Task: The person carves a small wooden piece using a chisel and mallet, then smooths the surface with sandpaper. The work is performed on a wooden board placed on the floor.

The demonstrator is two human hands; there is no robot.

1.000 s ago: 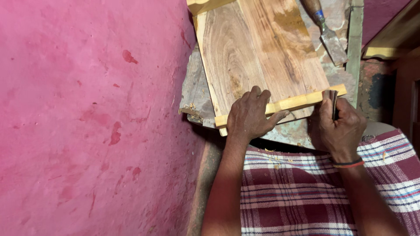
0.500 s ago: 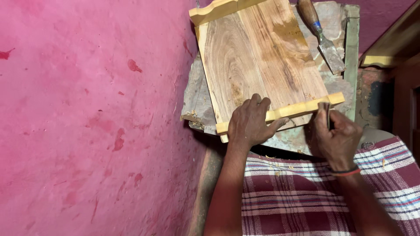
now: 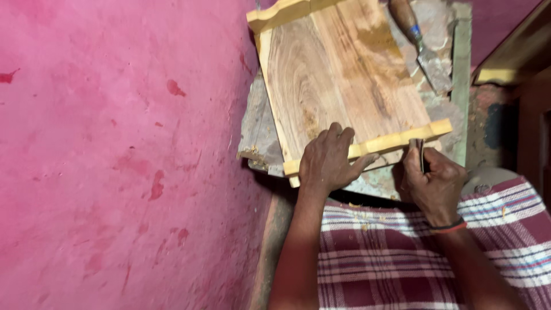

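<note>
In the head view, a wooden panel (image 3: 344, 86) with pale moulding strips lies on a rough bench (image 3: 258, 132) in the upper middle of the frame; the left hand (image 3: 328, 163) presses flat, fingers spread, on the near strip (image 3: 379, 144). The right hand (image 3: 435, 182) is closed around a small dark tool (image 3: 419, 150) set against that strip, right of centre. The panel looks stiff and fairly heavy, best gripped by its long edges, while the thin strip seems easier to chip; a chisel (image 3: 422, 49) lies at the upper right.

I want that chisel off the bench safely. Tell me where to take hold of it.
Take the chisel by its brown wooden handle, coming from the far end of the bench. The handle points away; the metal blade faces toward the wooden panel and the hands.
</note>
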